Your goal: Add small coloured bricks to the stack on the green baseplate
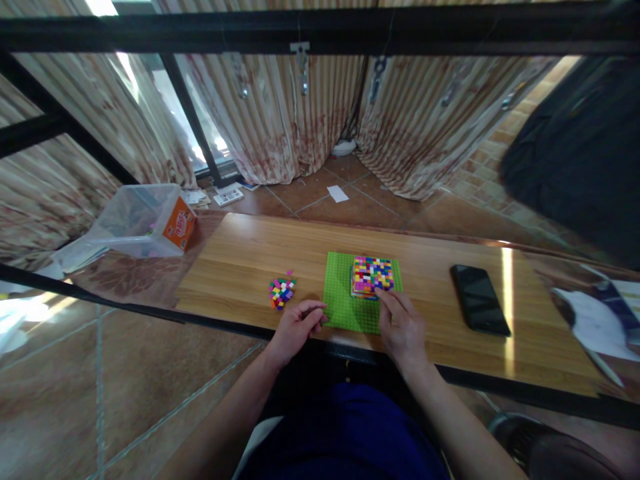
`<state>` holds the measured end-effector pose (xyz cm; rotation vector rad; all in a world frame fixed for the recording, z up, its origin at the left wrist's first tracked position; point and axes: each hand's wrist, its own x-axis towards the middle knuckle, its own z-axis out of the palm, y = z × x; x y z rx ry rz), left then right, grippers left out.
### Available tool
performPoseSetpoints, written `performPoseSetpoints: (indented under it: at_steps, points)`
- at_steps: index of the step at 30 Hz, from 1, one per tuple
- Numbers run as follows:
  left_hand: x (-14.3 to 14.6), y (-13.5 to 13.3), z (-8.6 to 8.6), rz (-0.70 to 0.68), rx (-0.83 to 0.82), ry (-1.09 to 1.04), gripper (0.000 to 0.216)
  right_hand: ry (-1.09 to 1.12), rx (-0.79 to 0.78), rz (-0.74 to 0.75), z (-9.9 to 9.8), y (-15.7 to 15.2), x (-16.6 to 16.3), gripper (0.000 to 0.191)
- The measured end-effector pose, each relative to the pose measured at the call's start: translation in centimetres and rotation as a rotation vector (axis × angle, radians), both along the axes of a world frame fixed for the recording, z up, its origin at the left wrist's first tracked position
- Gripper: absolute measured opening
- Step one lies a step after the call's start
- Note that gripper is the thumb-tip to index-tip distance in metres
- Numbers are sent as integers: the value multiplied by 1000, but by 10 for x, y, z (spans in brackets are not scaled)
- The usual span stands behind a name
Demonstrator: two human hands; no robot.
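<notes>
A multicoloured block of small toy bricks [373, 273] stands on a green studded baseplate [345, 303], toward its far right side. My right hand [404, 327] has its fingers pressed together, with the fingertips at the block's near right corner; whether a small brick is between them is hidden. At the baseplate's left edge is my left hand [299, 325], fingers curled and thumb close to the index finger. Anything pinched there is too small to make out. Beyond the left hand lies a loose pile of small coloured bricks [282, 293], with a pink brick [289, 272] just behind it.
A black phone [480, 300] lies on the wooden table [265, 240] to the right. At the far left sits a clear plastic box [135, 220] with an orange label. Papers [595, 323] rest at the right end. A black bar [320, 30] crosses overhead.
</notes>
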<state>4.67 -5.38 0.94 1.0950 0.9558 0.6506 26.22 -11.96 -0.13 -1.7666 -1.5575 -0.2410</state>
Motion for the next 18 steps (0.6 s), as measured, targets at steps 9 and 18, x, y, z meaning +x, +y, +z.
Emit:
performPoseSetpoints:
  at_steps: [9, 18]
  points:
    - [-1, -3, 11, 149, -380, -350, 35, 69, -41, -34, 17, -7, -16, 29]
    - [7, -10, 33, 70, -521, -523, 50, 237, -184, 338, 26, -11, -80, 22]
